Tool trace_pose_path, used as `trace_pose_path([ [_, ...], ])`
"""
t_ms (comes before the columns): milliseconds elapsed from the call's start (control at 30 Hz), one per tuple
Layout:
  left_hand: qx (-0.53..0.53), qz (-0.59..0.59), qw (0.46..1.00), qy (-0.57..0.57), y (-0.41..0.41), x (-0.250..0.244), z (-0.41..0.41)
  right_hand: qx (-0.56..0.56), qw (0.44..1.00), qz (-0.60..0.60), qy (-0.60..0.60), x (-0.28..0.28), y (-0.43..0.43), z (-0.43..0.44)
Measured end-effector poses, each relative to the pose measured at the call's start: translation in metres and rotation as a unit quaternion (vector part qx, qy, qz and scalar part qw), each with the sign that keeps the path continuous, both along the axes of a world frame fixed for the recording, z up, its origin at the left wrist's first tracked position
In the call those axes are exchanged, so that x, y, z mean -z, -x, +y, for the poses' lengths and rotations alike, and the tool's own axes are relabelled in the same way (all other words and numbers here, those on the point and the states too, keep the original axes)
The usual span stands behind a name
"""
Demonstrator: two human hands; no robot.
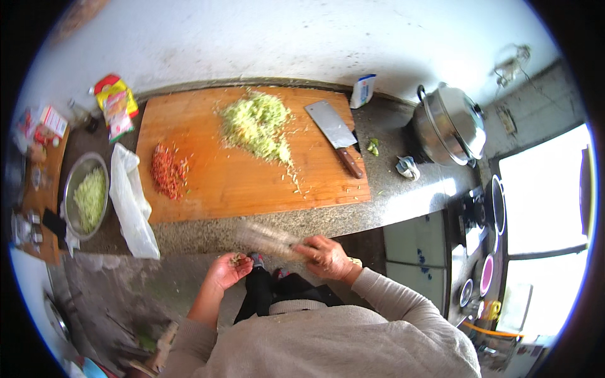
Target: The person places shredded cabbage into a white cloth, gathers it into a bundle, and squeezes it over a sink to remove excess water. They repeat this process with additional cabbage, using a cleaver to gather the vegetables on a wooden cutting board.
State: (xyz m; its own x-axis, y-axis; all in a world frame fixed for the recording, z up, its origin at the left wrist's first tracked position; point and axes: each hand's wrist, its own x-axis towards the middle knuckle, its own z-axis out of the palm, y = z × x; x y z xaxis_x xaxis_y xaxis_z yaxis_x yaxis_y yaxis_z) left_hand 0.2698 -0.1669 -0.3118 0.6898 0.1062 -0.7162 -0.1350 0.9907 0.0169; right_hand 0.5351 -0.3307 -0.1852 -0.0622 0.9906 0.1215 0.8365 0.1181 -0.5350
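My left hand (pixel 228 270) is palm up in front of the counter edge, its fingers curled around small pale scraps (pixel 236 259). To its right, my right hand (pixel 328 259) grips what looks like a pale hand brush (pixel 269 240), blurred by motion. The brush extends left along the front of the counter. Beyond both hands lies a wooden cutting board (pixel 212 184). On it are a heap of shredded pale-green vegetable (pixel 257 124), a smaller pile of chopped red pepper (pixel 166 171) and a cleaver (pixel 331 125) with a brown handle.
A metal bowl of green shreds (pixel 90 198) and a white plastic bag (pixel 132 203) sit left of the board. Food packets (pixel 115 106) lie behind them. At right are a lidded steel pot (pixel 446 125), a crumpled cloth or wrapper (pixel 407 168) and green scraps (pixel 373 147).
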Motion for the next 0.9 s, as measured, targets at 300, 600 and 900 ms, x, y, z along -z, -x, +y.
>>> trace_pose_path([
  [300, 0.333, 0.299, 0.509, -0.735, -0.145, -0.109, 0.129, 0.369, 0.925, 0.041, -0.081, 0.006, -0.09, 0.029],
  [600, 0.414, 0.28, 0.214, -0.839, -0.258, -0.108, 0.095, 0.418, 0.897, 0.145, -0.003, 0.04, -0.198, 0.063],
  [900, 0.263, 0.141, 0.875, -0.381, -0.356, -0.061, 0.067, 0.327, 0.741, 0.586, 0.019, 0.049, -0.168, 0.081],
])
